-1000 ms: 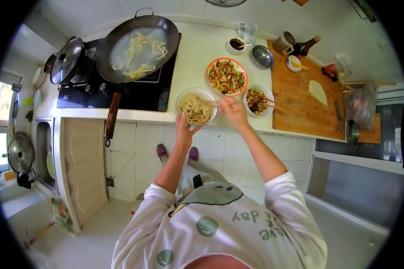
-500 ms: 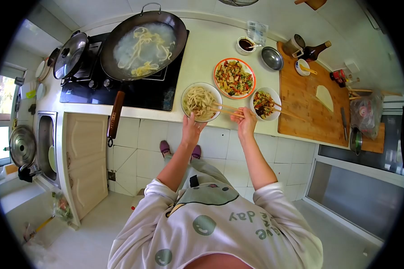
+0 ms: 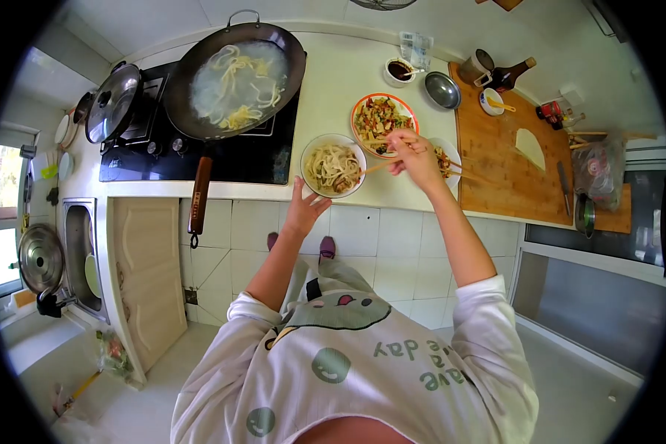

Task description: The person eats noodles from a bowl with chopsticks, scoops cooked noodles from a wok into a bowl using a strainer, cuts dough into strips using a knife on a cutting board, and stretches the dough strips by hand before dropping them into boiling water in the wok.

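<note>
My left hand (image 3: 305, 212) has its fingers spread at the near edge of a bowl of noodles (image 3: 331, 164); whether it touches the rim I cannot tell. Darker topping shows on the near right part of the noodles. My right hand (image 3: 416, 159) pinches chopsticks (image 3: 376, 169), which point left to the noodle bowl. That hand hangs over the near edge of an orange-rimmed plate (image 3: 417, 122) of chopped vegetables. Partly behind my right hand stands a second bowl (image 3: 455, 152) with topping, and another pair of chopsticks (image 3: 475, 177) leans out of it.
A wok (image 3: 294, 81) with noodles in cloudy water stands on the stove (image 3: 266, 161), its handle (image 3: 200, 196) jutting past the counter edge. A sauce cup (image 3: 398, 72) and a metal bowl (image 3: 442, 90) sit behind the plate. A cutting board (image 3: 496, 177) carries dough (image 3: 530, 148) and a knife (image 3: 564, 187).
My right hand has moved up and away from the noodle bowl to above the plate's near edge. My left hand's fingers have spread. Topping now shows on the noodles.
</note>
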Demonstrator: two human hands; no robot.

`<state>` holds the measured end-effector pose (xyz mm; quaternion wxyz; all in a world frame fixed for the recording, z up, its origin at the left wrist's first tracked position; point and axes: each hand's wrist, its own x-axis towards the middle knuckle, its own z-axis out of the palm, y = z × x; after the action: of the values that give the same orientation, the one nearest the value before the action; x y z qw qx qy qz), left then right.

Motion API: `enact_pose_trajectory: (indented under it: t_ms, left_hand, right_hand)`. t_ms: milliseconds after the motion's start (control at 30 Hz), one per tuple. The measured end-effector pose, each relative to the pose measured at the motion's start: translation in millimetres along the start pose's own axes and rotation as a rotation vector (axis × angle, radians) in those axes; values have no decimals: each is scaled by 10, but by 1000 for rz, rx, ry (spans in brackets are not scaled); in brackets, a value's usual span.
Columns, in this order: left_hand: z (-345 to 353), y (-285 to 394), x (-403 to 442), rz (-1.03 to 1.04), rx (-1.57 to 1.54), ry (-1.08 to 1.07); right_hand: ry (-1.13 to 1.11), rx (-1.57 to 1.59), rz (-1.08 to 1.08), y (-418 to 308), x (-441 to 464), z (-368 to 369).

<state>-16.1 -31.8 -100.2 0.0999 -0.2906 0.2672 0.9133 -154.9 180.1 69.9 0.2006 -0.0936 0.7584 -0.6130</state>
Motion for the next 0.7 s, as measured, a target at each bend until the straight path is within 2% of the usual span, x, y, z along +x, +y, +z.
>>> enact_pose_trajectory:
  t_ms: [67, 133, 200, 233, 300, 433, 500, 533, 600, 700]
  left_hand:
    - [-18, 73, -1, -16, 15, -13]
    - [-3, 123, 4, -32, 31, -26]
    - [31, 152, -11, -44, 62, -42]
    - [16, 149, -1, -45, 62, -42]
    - [-1, 163, 16, -79, 56, -51]
    - [51, 227, -36, -109, 57, -87]
    - [147, 284, -91, -115, 58, -55]
    - [150, 287, -86, -124, 62, -59]
    - [140, 301, -94, -121, 37, -83]
    - [166, 355, -138, -128, 14, -74]
  right_hand:
    - [92, -14, 177, 234, 13, -61]
    - [135, 69, 182, 769, -2, 28]
    - [379, 420, 67, 1251, -53, 118]
    - [379, 421, 67, 1326, -109, 168]
    - [528, 690, 111, 1415, -217, 279]
    - [616, 870, 70, 1347, -326, 424]
    - [496, 572, -32, 1193, -268, 577]
    - [507, 571, -31, 1048, -231, 611]
    - [183, -21, -23, 724, -159, 623]
    - [210, -156, -106, 189, -199, 452]
